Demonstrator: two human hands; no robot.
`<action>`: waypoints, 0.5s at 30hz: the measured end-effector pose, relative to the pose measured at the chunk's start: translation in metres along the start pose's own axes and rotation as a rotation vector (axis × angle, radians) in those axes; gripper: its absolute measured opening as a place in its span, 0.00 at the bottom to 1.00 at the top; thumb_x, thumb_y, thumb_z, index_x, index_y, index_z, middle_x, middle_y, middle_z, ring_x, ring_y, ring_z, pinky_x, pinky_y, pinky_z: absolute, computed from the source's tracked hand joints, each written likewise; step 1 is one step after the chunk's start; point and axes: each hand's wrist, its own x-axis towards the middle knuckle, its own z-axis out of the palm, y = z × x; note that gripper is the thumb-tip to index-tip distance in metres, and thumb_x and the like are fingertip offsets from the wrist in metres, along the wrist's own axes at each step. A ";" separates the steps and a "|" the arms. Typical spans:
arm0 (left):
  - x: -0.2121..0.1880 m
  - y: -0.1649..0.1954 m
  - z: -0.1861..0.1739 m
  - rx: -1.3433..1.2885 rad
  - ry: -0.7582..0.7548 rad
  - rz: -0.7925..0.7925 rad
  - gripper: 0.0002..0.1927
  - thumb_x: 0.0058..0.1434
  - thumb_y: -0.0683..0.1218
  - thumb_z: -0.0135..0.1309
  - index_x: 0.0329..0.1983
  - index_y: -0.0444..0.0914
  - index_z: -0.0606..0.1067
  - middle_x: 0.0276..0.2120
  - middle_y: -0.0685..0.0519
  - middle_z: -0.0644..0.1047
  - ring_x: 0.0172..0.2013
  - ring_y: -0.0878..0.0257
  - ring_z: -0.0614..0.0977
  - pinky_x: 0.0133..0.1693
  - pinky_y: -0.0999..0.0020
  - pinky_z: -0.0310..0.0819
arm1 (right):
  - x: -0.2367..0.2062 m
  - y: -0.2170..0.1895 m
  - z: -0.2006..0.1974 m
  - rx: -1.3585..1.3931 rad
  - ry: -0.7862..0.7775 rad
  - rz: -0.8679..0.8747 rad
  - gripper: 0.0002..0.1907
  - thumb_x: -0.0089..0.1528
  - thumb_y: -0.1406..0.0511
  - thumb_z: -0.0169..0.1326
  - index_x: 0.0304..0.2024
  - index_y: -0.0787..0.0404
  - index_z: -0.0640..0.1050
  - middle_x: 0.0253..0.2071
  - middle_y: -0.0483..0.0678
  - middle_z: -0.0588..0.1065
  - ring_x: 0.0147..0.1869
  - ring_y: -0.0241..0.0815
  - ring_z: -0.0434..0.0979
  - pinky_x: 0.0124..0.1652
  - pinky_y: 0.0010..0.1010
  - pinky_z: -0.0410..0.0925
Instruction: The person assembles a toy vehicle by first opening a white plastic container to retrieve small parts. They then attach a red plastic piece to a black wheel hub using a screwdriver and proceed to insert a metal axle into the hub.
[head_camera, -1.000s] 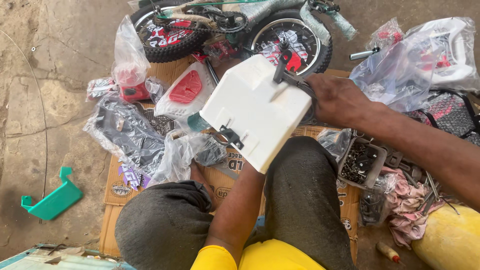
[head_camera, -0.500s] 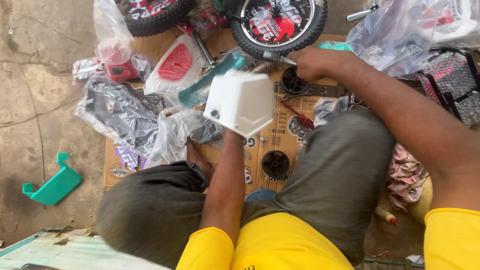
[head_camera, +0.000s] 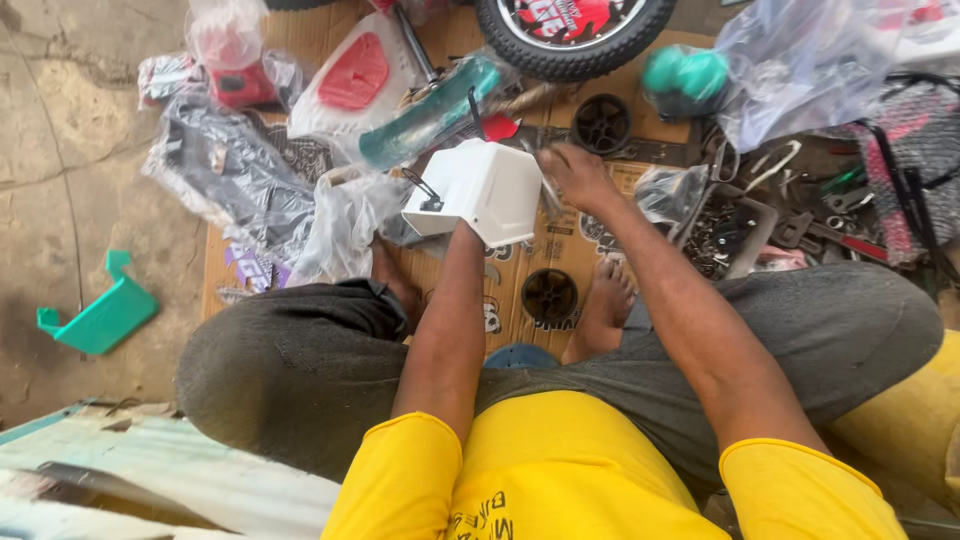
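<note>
- Lowered since a moment ago, the white plastic box sits over the cardboard, closer to the lap.
- Left hand is mostly hidden under it, grip unclear.
- Right hand touches its edge, fingers loosely curled.
- Box could tip onto loose hardware nearby.

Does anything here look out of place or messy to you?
Mostly clutter: loose metal hardware lies scattered on the cardboard near the right hand, and a teal plastic piece sits alone on the concrete, away from everything. The left hand holds the white plastic box tilted. Nothing looks broken.
</note>
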 end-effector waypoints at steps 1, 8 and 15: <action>0.001 0.004 0.007 -0.008 -0.024 0.011 0.16 0.65 0.39 0.43 0.52 0.34 0.77 0.41 0.46 0.84 0.43 0.53 0.87 0.49 0.60 0.78 | 0.000 -0.004 -0.001 0.072 0.048 -0.004 0.26 0.70 0.49 0.50 0.61 0.57 0.77 0.60 0.55 0.77 0.65 0.51 0.77 0.64 0.40 0.67; 0.012 0.031 0.027 0.006 -0.039 0.106 0.16 0.65 0.39 0.42 0.52 0.34 0.77 0.40 0.46 0.84 0.43 0.53 0.87 0.48 0.60 0.79 | -0.073 -0.083 -0.029 -0.464 -0.115 -0.549 0.59 0.45 0.55 0.73 0.72 0.58 0.56 0.70 0.70 0.57 0.72 0.73 0.58 0.62 0.58 0.62; 0.016 0.100 0.065 0.055 -0.033 0.301 0.16 0.65 0.39 0.42 0.53 0.34 0.77 0.40 0.46 0.84 0.43 0.54 0.87 0.48 0.61 0.79 | -0.058 -0.057 -0.072 -0.374 0.469 -0.570 0.37 0.64 0.71 0.55 0.76 0.54 0.64 0.66 0.57 0.71 0.67 0.57 0.73 0.63 0.44 0.73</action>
